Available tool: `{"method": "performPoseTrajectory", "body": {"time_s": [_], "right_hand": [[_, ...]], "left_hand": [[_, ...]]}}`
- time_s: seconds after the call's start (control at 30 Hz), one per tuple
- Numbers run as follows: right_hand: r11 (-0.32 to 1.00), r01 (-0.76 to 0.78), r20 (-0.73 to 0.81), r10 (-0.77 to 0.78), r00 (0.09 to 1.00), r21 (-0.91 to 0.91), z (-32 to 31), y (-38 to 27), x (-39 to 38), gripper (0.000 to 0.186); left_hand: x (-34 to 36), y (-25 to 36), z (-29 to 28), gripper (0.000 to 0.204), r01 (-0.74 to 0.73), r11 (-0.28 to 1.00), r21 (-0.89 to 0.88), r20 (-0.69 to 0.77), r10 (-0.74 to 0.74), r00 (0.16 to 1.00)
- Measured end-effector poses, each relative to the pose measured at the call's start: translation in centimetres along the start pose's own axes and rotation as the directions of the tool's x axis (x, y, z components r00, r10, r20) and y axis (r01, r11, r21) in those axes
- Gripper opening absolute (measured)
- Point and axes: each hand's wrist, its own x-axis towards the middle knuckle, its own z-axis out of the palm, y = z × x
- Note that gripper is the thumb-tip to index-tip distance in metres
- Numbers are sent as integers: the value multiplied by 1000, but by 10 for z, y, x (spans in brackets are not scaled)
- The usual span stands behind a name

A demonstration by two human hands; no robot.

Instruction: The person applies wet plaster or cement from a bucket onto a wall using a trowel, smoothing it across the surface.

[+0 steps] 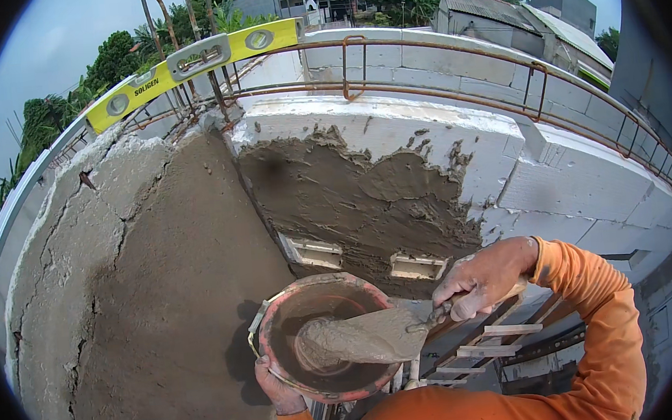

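My right hand [487, 279] is closed round the handle of a trowel [385, 335], whose blade carries wet grey mortar over a bucket. The round, reddish bucket [270, 349] holds more mortar [305, 301], with a lump of it under the blade's tip. At the bucket's lower left side, my left hand [280, 388] grips its wall; the fingers beneath are partly hidden. Beyond the bucket, a patch of wet mortar [366, 192] covers part of the white block wall [578, 183]. Two pale rectangular openings [419, 266] show near the patch's lower edge.
A yellow spirit level [198, 61] lies across the top by upright rusty rebar [216, 93]. Rebar cage [450, 49] runs along the wall top. On the left is a plastered wall [185, 301] with a cracked edge. Wooden slats [489, 349] like a ladder stand below my right arm.
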Motion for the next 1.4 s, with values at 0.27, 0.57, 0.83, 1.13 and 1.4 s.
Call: {"method": "performPoseTrajectory", "body": {"time_s": [0.27,0.57,0.83,1.13,1.4], "right_hand": [[766,118,-281,84,956,632,-87,17,-37,35],[993,70,-968,80,239,100,45,47,-76,25],[963,-268,-901,-147,-408,-36,51,116,193,27],[901,-432,-842,-252,-477,-25,1,102,229,30],[948,-318,-824,-172,-539,10,6,118,192,28]], "left_hand": [[10,4,-22,54,-9,991,135,-67,18,998],[43,27,-34,52,58,973,225,-164,-21,986],[64,47,-61,31,-49,935,352,-39,66,997],[64,79,-89,28,-177,870,461,11,194,981],[63,77,-61,44,-215,721,658,107,193,975]]}}
